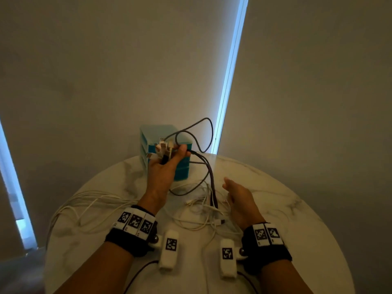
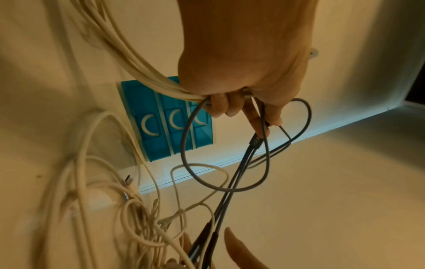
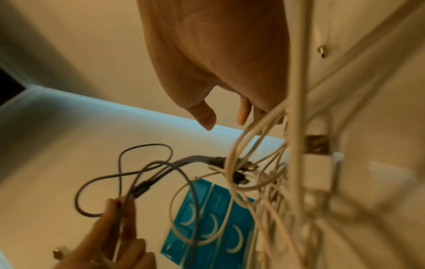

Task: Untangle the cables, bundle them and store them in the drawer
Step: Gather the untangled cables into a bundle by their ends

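Note:
My left hand (image 1: pixel 167 160) is raised in front of the blue drawer unit (image 1: pixel 182 170) and grips a bunch of cable ends: white plugs (image 1: pixel 164 146) stick up from the fist, and a grey cable (image 1: pixel 203 132) loops above it. The left wrist view shows the fingers (image 2: pixel 220 107) curled round white cables (image 2: pixel 138 67) and the grey cable (image 2: pixel 186 145). My right hand (image 1: pixel 235 194) hovers over the tangle of white cables (image 1: pixel 203 206) on the table, fingers (image 3: pixel 243 112) loosely extended, holding nothing.
The round white marble table (image 1: pixel 286 219) carries more white cables (image 1: pixel 84 204) trailing to the left edge. The drawer unit (image 2: pixel 161 127) has three shut drawers with white crescent handles. Walls and a bright window strip (image 1: pixel 231 66) stand behind.

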`<move>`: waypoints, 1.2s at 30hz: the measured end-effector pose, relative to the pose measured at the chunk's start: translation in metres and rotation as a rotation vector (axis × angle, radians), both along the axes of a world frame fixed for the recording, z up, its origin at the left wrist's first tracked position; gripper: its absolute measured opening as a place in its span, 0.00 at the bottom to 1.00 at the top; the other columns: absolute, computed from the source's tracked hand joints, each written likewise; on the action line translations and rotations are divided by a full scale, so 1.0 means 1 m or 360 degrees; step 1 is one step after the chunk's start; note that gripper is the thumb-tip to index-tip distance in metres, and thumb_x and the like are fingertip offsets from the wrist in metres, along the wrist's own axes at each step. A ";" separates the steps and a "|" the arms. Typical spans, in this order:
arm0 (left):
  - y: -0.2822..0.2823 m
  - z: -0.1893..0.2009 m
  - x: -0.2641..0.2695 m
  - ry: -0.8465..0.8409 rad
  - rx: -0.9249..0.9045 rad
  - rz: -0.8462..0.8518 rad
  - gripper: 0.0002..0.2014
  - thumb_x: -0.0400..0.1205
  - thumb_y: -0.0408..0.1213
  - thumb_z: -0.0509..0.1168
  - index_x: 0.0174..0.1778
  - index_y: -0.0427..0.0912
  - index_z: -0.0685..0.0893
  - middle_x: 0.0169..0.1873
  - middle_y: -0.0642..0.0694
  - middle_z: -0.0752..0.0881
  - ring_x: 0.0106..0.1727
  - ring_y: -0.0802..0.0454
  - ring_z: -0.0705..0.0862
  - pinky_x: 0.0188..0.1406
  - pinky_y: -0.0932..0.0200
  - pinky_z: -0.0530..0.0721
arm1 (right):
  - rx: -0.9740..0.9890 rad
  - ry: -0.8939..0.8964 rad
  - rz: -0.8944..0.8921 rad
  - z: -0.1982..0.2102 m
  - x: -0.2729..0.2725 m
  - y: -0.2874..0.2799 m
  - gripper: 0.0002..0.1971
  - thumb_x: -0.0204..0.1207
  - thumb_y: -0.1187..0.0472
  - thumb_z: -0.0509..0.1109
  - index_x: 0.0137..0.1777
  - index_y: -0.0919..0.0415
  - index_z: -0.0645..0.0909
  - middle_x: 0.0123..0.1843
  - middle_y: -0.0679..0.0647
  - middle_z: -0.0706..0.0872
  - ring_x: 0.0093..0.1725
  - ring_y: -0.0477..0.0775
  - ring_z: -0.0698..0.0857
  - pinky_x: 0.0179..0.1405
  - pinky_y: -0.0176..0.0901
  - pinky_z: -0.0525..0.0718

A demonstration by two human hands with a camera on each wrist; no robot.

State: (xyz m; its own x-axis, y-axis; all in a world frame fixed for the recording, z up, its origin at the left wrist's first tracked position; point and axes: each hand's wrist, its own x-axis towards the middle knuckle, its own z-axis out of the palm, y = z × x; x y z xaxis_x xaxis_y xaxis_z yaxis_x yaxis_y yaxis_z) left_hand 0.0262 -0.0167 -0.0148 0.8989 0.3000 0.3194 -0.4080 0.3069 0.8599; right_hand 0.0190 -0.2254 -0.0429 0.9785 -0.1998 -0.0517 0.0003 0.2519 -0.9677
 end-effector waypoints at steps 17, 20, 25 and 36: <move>0.047 0.013 0.006 -0.0104 -0.0671 -0.0365 0.15 0.92 0.48 0.65 0.50 0.53 0.96 0.62 0.53 0.93 0.16 0.60 0.61 0.13 0.68 0.57 | -0.0623 -0.0090 -0.0450 -0.021 0.018 -0.024 0.04 0.84 0.61 0.77 0.55 0.54 0.92 0.56 0.51 0.94 0.61 0.56 0.91 0.69 0.58 0.89; 0.043 0.012 0.005 -0.0139 -0.0621 -0.0375 0.10 0.90 0.47 0.66 0.59 0.51 0.92 0.62 0.52 0.93 0.16 0.61 0.60 0.12 0.68 0.58 | -0.1004 0.0017 -0.0261 -0.013 0.014 -0.024 0.06 0.85 0.47 0.75 0.52 0.47 0.90 0.53 0.48 0.92 0.65 0.59 0.88 0.71 0.62 0.85; 0.034 0.014 -0.001 -0.0131 -0.0438 -0.0387 0.13 0.87 0.46 0.69 0.64 0.48 0.91 0.64 0.44 0.93 0.18 0.61 0.60 0.14 0.67 0.58 | -0.1547 -0.0186 -0.0642 0.016 -0.008 -0.014 0.03 0.85 0.44 0.73 0.51 0.39 0.87 0.58 0.45 0.82 0.80 0.62 0.68 0.77 0.61 0.64; 0.025 0.016 -0.006 -0.0046 -0.0215 -0.0576 0.14 0.79 0.47 0.75 0.54 0.42 0.94 0.44 0.47 0.94 0.18 0.63 0.68 0.15 0.71 0.67 | -0.1169 -0.0899 0.0026 0.029 -0.024 0.024 0.17 0.83 0.41 0.77 0.69 0.41 0.86 0.38 0.48 0.89 0.42 0.45 0.88 0.43 0.30 0.85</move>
